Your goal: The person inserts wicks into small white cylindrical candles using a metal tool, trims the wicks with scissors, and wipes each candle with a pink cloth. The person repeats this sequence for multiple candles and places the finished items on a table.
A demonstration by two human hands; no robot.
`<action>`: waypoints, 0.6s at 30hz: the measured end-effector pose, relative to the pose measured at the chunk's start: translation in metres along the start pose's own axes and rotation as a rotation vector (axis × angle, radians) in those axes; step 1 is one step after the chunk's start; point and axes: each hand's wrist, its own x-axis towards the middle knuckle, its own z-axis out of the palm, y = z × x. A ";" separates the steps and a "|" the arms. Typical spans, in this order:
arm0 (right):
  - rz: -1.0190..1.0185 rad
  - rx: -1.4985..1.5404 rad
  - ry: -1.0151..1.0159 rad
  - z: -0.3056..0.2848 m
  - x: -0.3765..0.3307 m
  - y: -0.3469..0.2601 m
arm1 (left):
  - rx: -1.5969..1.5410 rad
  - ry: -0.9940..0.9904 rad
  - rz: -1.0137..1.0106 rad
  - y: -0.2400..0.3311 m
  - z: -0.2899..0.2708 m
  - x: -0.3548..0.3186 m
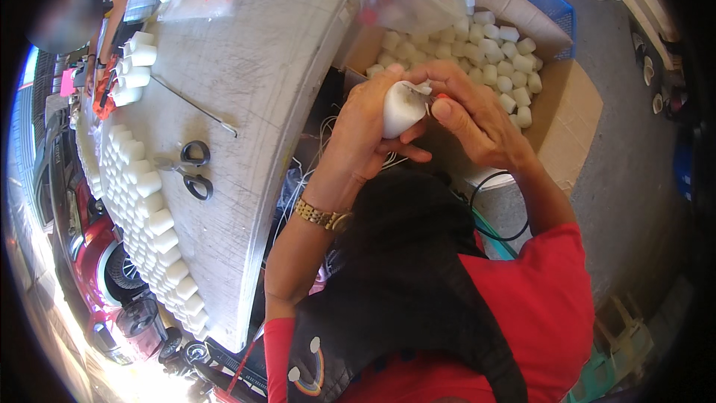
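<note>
Scissors [192, 169] on wooden board [268, 67], cardboard box [570, 104].

A worn, pale wooden tabletop [253, 67] is seen filling the left of the view, lit by strong daylight. Bare grey concrete floor [634, 164] is spread along the right, where a blue plastic crate [548, 0] is set behind a cardboard box [570, 104]. Parked red motorbikes [112, 269] are glimpsed below the table's edge.
</note>
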 end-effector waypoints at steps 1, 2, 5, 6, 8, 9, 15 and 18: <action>0.005 0.032 0.006 0.001 0.001 0.001 | -0.005 0.007 0.005 -0.001 -0.001 0.003; 0.088 0.126 -0.014 0.002 0.002 0.001 | 0.012 0.013 0.006 -0.002 -0.002 0.004; 0.253 0.376 -0.024 0.003 0.002 0.000 | -0.047 -0.081 0.093 -0.003 -0.006 0.005; 0.261 0.437 0.009 0.003 0.001 -0.001 | -0.121 -0.163 0.146 -0.002 -0.008 0.003; 0.268 0.412 0.048 0.001 0.000 -0.003 | -0.124 -0.225 0.238 -0.002 -0.010 -0.002; 0.265 0.328 0.048 0.000 -0.001 -0.004 | -0.054 -0.200 0.282 -0.001 -0.010 -0.006; 0.252 0.270 -0.018 0.004 -0.009 -0.015 | 0.949 0.251 0.767 0.004 -0.002 -0.014; 0.313 0.352 -0.020 0.007 -0.009 -0.019 | 1.132 0.339 0.898 0.005 0.007 -0.020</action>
